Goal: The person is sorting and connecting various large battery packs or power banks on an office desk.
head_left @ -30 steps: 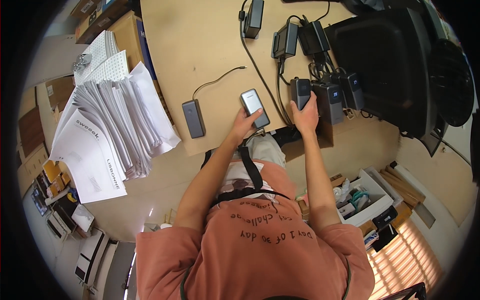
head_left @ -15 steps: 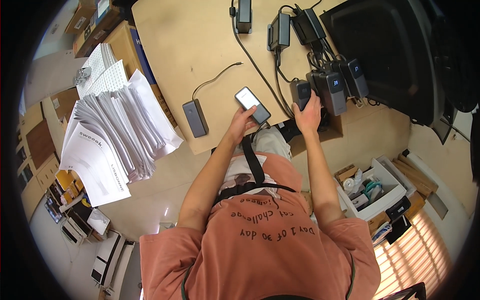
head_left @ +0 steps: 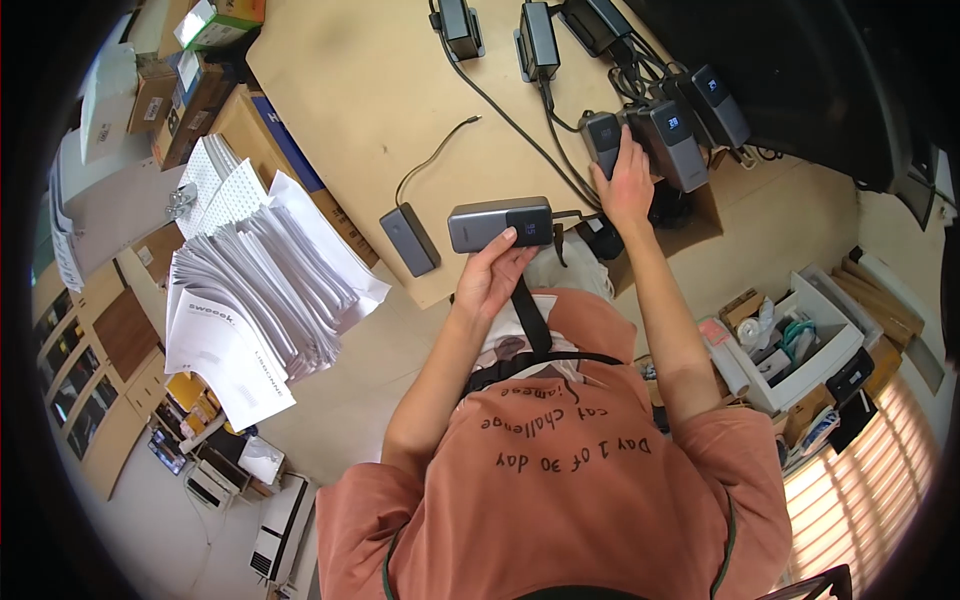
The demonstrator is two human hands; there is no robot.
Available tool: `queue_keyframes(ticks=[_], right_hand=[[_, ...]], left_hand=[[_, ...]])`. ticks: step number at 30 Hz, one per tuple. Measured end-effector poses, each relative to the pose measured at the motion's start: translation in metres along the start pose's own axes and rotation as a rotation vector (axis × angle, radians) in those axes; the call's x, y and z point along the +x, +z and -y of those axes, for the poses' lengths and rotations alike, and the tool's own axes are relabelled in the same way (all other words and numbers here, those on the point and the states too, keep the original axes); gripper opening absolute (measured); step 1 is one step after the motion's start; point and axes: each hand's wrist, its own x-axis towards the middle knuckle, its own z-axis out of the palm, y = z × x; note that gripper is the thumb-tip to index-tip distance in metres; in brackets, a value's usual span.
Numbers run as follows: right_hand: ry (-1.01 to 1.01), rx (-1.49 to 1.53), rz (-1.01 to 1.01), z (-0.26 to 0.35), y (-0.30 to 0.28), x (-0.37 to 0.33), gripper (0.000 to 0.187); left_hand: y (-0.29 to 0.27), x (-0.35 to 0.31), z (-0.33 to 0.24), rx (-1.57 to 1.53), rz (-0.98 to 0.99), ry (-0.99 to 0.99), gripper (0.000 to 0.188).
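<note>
My left hand [head_left: 497, 270] grips a grey power bank [head_left: 490, 226] near the table's front edge, thumb on its face. A small display is lit on that face, and a cable runs from its right end. My right hand [head_left: 628, 185] is around a smaller dark power bank [head_left: 601, 138], fingers along its right side and thumb at its lower left. Just right of it are two more power banks with lit displays, the nearer one [head_left: 676, 145] and the farther one [head_left: 718, 105]. Left of my left hand lies a dark power brick [head_left: 409, 240] with a short cable.
Black chargers stand at the back, one [head_left: 537, 42] trailing cables across the wooden table [head_left: 350, 110]. A black monitor [head_left: 800, 90] fills the far right. On the left sits a thick stack of papers [head_left: 265, 280]. A white drawer [head_left: 815, 340] of supplies is at the lower right.
The power bank in my left hand has been turned from upright to lying crosswise, its lit display now showing. My right hand stays at the small power bank. The whole view has shifted slightly.
</note>
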Motion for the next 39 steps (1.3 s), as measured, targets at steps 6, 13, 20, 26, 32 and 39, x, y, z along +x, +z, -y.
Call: queue_keyframes(ticks=[6,13,20,26,32,39], right_hand=[[-0.047,0.106,-0.098,0.016,0.009,0.021,0.083],[-0.073,0.224,-0.1,0.013,-0.007,0.005,0.069],[-0.074,0.302,-0.214,0.025,-0.031,-0.021,0.033],[0.353,1.408,0.48,0.097,-0.022,-0.097,0.031],[0.214,0.939,0.266,0.106,-0.008,-0.116,0.026],[0.334,1.34,0.159,0.128,-0.021,-0.163,0.025]], left_hand=[[0.019,-0.014,-0.006,-0.104,-0.013,0.075,0.027],[0.006,-0.014,-0.006,-0.174,-0.048,0.075,0.026],[0.0,-0.009,-0.001,-0.19,-0.069,0.104,0.022],[-0.008,-0.008,0.001,-0.134,-0.035,0.094,0.02],[-0.032,-0.021,0.0,-0.044,-0.06,0.057,0.017],[-0.013,-0.073,-0.002,0.208,-0.11,0.214,0.027]])
